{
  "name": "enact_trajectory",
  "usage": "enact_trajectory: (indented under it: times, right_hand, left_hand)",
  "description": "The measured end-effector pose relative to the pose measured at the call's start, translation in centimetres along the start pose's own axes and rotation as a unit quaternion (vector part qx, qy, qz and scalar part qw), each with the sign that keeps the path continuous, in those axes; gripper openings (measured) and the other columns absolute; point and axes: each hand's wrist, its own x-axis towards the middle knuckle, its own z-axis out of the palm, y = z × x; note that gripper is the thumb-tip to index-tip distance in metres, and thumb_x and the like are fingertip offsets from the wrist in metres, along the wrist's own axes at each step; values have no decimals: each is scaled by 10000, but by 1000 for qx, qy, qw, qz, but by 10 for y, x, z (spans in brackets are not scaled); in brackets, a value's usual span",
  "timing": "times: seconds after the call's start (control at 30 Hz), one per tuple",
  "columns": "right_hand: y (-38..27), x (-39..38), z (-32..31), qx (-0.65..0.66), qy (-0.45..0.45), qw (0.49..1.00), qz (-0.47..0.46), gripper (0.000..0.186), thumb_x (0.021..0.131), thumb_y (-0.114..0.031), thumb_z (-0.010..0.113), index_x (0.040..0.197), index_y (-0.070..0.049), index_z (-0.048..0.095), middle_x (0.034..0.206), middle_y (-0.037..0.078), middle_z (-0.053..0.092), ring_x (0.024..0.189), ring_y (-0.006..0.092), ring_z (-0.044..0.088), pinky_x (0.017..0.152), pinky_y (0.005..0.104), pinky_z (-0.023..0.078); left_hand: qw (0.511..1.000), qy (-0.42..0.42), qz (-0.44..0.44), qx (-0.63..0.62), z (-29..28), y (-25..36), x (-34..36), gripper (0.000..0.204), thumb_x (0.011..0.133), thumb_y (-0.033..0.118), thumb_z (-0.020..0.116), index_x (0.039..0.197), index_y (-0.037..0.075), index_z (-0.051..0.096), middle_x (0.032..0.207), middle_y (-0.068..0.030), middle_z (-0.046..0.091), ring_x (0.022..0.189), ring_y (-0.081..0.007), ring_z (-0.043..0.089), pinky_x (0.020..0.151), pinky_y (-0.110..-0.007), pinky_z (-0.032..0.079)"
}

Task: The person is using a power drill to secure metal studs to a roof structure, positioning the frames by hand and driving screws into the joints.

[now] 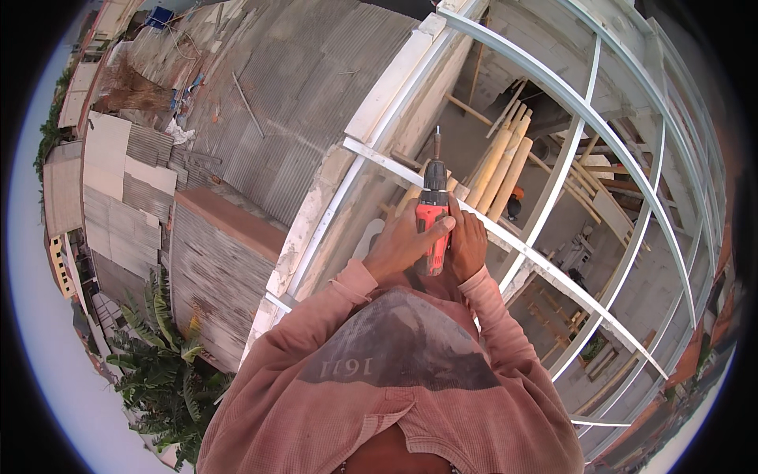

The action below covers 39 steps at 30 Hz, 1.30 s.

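Note:
In front of my chest I hold a cordless drill point(432, 225) with a red body and a black chuck, its long bit pointing away from me. My left hand point(404, 243) grips the drill from the left, with the thumb lying across the red housing. On the other side my right hand point(467, 241) closes against the body just below the chuck. Some of the fingers and the drill's handle are hidden. Beyond the hands runs a pale metal bar point(553, 272), which the drill overlaps in view; contact cannot be made out.
A grid of metal roof beams point(580, 99) spans the right side above a deep drop. Down there lie bamboo poles point(501, 162) and timber. A rough masonry wall top point(324, 197) passes on the left. Beyond it are corrugated roofs point(292, 87) and a leafy plant point(162, 347).

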Motion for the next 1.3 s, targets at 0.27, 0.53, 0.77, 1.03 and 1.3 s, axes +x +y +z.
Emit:
enact_trajectory:
  times: [0.27, 0.53, 0.77, 1.03, 1.3]
  right_hand:
    - [19, 4, -9, 170, 54, 983, 45, 729, 896, -263, 682, 1514, 18, 416, 1159, 201, 657, 1010, 392, 653, 865, 456, 521]
    - [74, 6, 15, 266, 142, 942, 149, 568, 853, -189, 817, 1344, -31, 577, 1186, 147, 661, 968, 316, 695, 827, 377, 565]
    - [110, 32, 17, 153, 130, 960, 194, 271, 894, -176, 763, 1110, -50, 658, 984, 95, 667, 795, 247, 671, 716, 349, 546]
    - [147, 144, 57, 510, 125, 772, 358, 391, 857, -65, 699, 1242, -17, 652, 791, -10, 609, 651, 64, 570, 577, 236, 443]
    - [230, 274, 119, 478, 133, 779, 383, 458, 817, -88, 654, 1255, 41, 615, 1005, 110, 704, 675, 130, 634, 609, 276, 527]
  left_hand:
    - [996, -56, 33, 69, 10, 33, 30, 757, 971, 606, 595, 1313, -67, 549, 1167, -210, 648, 1015, -270, 664, 907, -406, 523]
    - [988, -124, -11, 89, -19, -45, 103, 770, 1084, 580, 302, 1495, -60, 418, 1484, -239, 514, 1440, -342, 442, 1189, -403, 307]
    - [966, -58, 23, 251, -87, -119, 159, 722, 1091, 550, 313, 1485, -44, 427, 1462, -270, 517, 1421, -400, 444, 1181, -423, 313]
    - [963, 152, 98, 200, -151, -151, 418, 625, 1083, 491, 383, 1422, -26, 477, 1436, -280, 520, 1350, -468, 477, 1147, -487, 369]
    - [809, 279, 393, 337, -173, -105, 806, 465, 1054, 414, 487, 1374, 82, 551, 1351, -215, 589, 1248, -420, 553, 1047, -501, 455]
